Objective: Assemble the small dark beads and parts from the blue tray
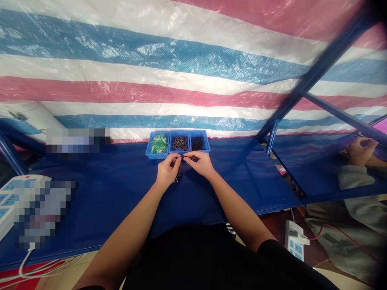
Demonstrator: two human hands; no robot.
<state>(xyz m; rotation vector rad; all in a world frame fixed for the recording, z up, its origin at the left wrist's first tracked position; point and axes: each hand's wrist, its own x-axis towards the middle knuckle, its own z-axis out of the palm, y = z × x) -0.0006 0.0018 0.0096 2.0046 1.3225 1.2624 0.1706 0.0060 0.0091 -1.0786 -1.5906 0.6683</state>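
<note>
My left hand (168, 170) and my right hand (200, 163) meet almost tip to tip over the blue table, just in front of three blue bins. Both have thumb and fingers pinched; a small dark piece seems to sit between them, too small to name. Some small brass-and-black parts (177, 176) lie on the table beside my left hand, partly hidden by it. The left bin (147, 152) holds green and clear pieces (159, 143), the middle bin brass-coloured small parts (179, 143), and the right bin black small parts (197, 143).
A white power strip (33, 181) and a blurred-out object (51, 209) with a cable lie at the left. Blue metal frame bars (290, 96) rise on the right. Beyond them are a co-worker's hands (361, 150) and another power strip (295, 241). Striped sheeting (151, 92) hangs behind.
</note>
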